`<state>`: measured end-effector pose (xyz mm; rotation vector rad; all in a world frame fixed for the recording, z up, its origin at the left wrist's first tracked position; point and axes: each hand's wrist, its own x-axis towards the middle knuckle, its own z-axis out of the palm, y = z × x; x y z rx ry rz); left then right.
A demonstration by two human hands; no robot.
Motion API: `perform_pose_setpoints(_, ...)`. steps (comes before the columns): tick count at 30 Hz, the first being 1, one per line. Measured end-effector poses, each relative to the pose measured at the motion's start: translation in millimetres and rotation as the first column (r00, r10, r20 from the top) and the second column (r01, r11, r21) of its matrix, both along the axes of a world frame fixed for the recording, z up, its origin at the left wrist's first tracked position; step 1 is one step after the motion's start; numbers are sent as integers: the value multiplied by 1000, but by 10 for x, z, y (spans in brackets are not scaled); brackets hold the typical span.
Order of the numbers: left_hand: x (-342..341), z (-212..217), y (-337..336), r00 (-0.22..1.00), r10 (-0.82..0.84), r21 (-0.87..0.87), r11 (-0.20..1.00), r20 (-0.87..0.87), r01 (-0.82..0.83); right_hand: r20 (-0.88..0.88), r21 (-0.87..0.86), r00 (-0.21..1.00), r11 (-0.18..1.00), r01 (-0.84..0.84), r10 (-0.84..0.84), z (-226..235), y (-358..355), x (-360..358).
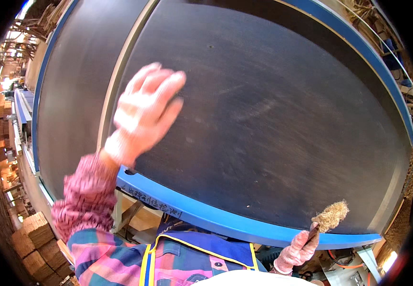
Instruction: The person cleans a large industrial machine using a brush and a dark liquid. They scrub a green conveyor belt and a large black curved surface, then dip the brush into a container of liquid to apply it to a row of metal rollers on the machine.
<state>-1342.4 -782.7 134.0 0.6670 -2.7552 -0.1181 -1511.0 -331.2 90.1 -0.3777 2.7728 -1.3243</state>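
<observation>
My left hand (145, 107), in a pale glove and a dark pink patterned sleeve, is over the left part of a wide dark belt-like surface (263, 105). It is smeared by motion, but its fingers look stretched out with the thumb apart, and nothing shows in them. At the lower right, my gloved right hand (296, 250) is closed round the dark handle of a brush (331, 217) with a tan, fibrous head. The brush head points up and to the right, over the near edge of the dark surface.
A blue metal rail (206, 217) with handwriting runs along the near edge. A pale strip (123, 62) divides off a second dark section on the left. Another blue rail (354, 38) borders the far right. Stacked wooden blocks (39, 243) stand at the lower left; cables (345, 262) hang at the lower right.
</observation>
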Motion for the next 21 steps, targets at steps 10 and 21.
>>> perform_pose_setpoints(10,-785,-956,-900,990,109,-202,975,94,-88,71,107,990,988,115,-123,-40,193,61)
perform_pose_setpoints(21,-531,-847,-760,998,58,-304,951,-19,-61,52,345,990,932,108,-134,46,166,76)
